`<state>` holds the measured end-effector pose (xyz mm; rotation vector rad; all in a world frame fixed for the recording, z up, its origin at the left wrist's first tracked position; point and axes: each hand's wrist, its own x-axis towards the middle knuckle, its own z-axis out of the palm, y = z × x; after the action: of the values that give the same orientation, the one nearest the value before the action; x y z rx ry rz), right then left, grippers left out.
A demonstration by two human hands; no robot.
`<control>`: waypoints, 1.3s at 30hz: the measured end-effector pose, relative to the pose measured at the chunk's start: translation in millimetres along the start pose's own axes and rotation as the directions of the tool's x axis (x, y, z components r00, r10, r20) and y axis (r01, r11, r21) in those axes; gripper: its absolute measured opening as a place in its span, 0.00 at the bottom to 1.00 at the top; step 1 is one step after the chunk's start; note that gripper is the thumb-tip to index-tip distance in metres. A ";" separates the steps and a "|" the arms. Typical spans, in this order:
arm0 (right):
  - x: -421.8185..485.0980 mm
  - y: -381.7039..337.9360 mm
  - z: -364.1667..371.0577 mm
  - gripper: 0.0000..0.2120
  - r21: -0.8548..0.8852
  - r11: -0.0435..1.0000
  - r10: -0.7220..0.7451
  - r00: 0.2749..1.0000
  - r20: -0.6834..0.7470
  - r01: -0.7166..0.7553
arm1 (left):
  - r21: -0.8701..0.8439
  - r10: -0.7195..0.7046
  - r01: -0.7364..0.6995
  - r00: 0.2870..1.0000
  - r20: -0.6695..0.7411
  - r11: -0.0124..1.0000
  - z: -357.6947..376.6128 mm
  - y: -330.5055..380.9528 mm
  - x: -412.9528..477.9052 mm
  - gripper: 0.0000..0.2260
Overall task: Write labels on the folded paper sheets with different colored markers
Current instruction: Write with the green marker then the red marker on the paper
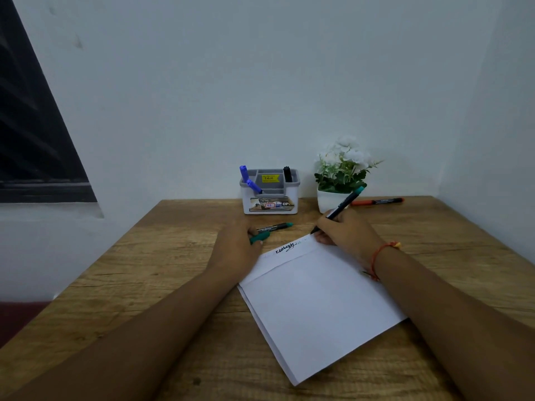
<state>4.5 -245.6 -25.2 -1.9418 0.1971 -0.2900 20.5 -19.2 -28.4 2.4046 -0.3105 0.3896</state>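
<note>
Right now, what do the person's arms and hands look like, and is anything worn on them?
Both forearms are bare, with no sleeves in view. The right hand has a thin red-orange thread bracelet at the wrist, with a small yellowish bit on it. The left hand shows no gloves, rings or watch.

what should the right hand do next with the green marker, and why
Probably bring the tip down and go on writing along the top strip. The right hand holds the green marker with its tip at the far edge of the folded paper, just right of the writing, while the left hand holds the cap.
</note>
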 end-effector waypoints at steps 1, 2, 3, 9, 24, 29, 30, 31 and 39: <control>-0.3 0.1 0.0 0.11 -0.006 1.000 -0.002 1.000 -0.001 0.002 | 0.005 -0.011 0.011 1.000 0.004 1.000 0.9 -0.6 0.4 0.08; -0.7 -0.3 -0.1 0.11 -0.014 1.000 -0.002 1.000 -0.002 0.002 | 0.007 -0.017 0.017 1.000 0.005 1.000 1.4 -1.2 0.8 0.08; -0.8 -0.2 0.1 0.11 -0.019 1.000 -0.003 1.000 -0.001 0.002 | 0.013 -0.018 0.018 1.000 0.003 1.000 1.6 -1.2 0.6 0.08; -2.0 -0.6 -0.4 0.13 -0.055 0.998 -0.012 1.000 0.001 0.012 | 0.118 0.344 -0.353 0.935 0.087 0.928 0.5 3.9 -0.9 0.16; -5.0 -3.2 -3.0 0.11 -0.100 0.994 -0.040 0.999 0.022 0.042 | 0.035 0.499 -0.561 0.760 0.416 0.827 1.7 15.5 -8.7 0.14; -7.3 -5.0 -0.8 0.08 -0.091 0.995 -0.030 1.000 0.001 0.030 | 0.034 0.474 -0.539 0.768 0.431 0.842 1.5 17.4 -9.0 0.15; -7.2 -4.9 -0.6 0.08 -0.091 0.995 -0.027 1.000 -0.001 0.027 | 0.037 0.468 -0.536 0.767 0.438 0.843 1.2 18.1 -9.2 0.15; -7.2 -4.8 -0.3 0.08 -0.096 0.995 -0.024 1.000 -0.002 0.024 | 0.040 0.463 -0.533 0.767 0.444 0.845 1.1 18.3 -9.3 0.15; -5.2 -7.6 0.3 0.10 -0.228 0.973 -0.027 0.999 0.018 0.030 | 0.024 0.445 -0.509 0.772 0.454 0.860 0.9 17.3 -8.7 0.15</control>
<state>-0.3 -241.1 -18.9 -2.1750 0.2002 -0.2823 7.0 -31.6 -22.1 2.5175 -1.1557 0.0834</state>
